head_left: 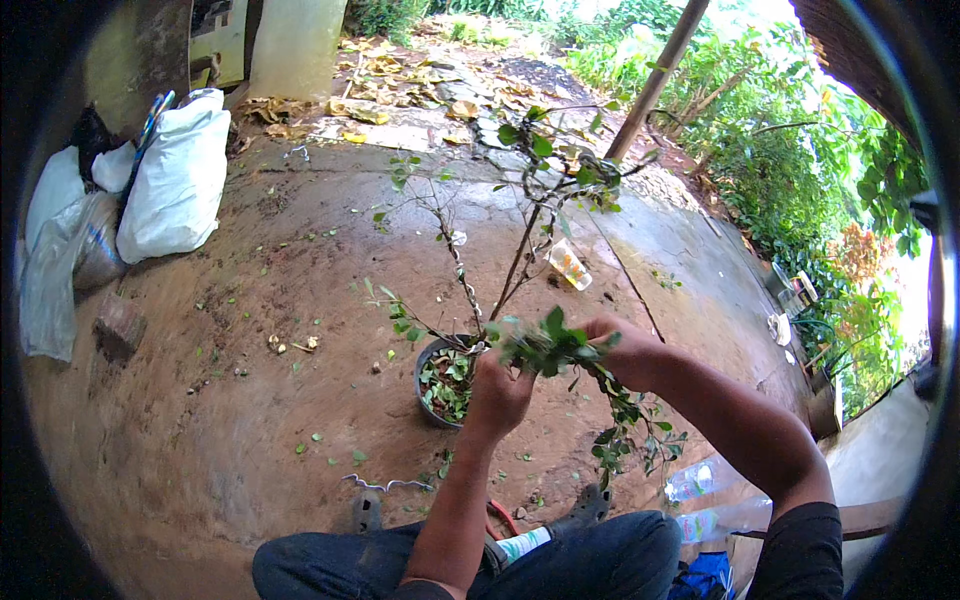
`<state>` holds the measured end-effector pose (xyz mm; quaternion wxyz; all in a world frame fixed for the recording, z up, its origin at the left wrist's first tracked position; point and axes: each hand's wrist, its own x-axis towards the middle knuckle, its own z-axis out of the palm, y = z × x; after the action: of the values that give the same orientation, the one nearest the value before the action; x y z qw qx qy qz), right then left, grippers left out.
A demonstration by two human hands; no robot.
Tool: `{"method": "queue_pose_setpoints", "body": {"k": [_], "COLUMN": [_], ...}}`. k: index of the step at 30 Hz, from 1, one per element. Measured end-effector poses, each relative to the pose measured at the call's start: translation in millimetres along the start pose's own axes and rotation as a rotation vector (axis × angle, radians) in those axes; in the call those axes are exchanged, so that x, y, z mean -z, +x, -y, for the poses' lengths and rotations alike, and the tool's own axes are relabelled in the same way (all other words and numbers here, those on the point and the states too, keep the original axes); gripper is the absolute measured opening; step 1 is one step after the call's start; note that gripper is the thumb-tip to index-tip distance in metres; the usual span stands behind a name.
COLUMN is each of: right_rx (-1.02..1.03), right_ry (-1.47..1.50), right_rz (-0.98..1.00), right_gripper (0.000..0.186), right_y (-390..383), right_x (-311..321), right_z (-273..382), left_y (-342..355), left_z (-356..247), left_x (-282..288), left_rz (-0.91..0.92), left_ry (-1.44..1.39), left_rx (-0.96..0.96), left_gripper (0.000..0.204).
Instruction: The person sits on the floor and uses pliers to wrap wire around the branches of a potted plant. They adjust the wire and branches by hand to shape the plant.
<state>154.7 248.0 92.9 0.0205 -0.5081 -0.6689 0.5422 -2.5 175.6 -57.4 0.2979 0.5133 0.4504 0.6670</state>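
Observation:
A small potted tree stands in front of me in a dark round pot [418, 385], with green leaves lying on its soil. Pale wire [468, 285] spirals up its thin, mostly bare stems. My left hand [498, 395] is closed on a leafy branch [550, 345] close to the stem's base. Farther out along the same branch, my right hand [628, 352] has its fingers closed on it. The branch's leafy end [630, 430] hangs down below my right hand. Foliage covers parts of the fingers. Whether either hand also holds wire cannot be seen.
A loose bent wire [385, 484] and a red-handled tool [503, 517], partly hidden, lie near my legs. Clear plastic bottles [692, 480] lie at the right. A plastic cup [569, 264] is beyond the pot. White sacks [180, 175] and a brick [119, 326] stand left.

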Motion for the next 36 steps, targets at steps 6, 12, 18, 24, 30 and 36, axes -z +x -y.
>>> {"method": "queue_pose_setpoints", "body": {"k": [6, 12, 18, 24, 30, 36], "right_rx": [0.124, 0.187, 0.111, 0.448, 0.341, 0.059], "right_ry": [-0.050, -0.203, 0.388, 0.990, 1.480, 0.803], "right_rz": [0.123, 0.020, 0.115, 0.402, 0.266, -0.471], "right_gripper": [0.031, 0.031, 0.023, 0.019, 0.019, 0.016], "right_y": [-0.2, 7.6, 36.7, 69.3, 21.7, -46.2], "right_x": [13.5, 42.4, 50.3, -44.5, -150.2, -160.0], "right_z": [1.6, -21.7, -116.3, -204.1, -164.1, -93.6], "left_y": [1.5, -3.8, -10.5, -11.3, -9.7, -12.3], "left_z": [-6.0, 23.6, 41.9, 38.8, 37.7, 17.3], "left_x": [9.3, 6.8, 12.7, 4.9, 9.7, 7.4], "left_rz": [0.142, 0.088, 0.008, 0.042, -0.013, -0.019], "left_ry": [-0.181, 0.153, 0.500, 0.106, 0.547, 0.303], "left_rx": [0.150, -0.275, -0.513, -0.232, -0.487, -0.149], "left_gripper": [0.019, 0.019, 0.019, 0.022, 0.021, 0.022]}}
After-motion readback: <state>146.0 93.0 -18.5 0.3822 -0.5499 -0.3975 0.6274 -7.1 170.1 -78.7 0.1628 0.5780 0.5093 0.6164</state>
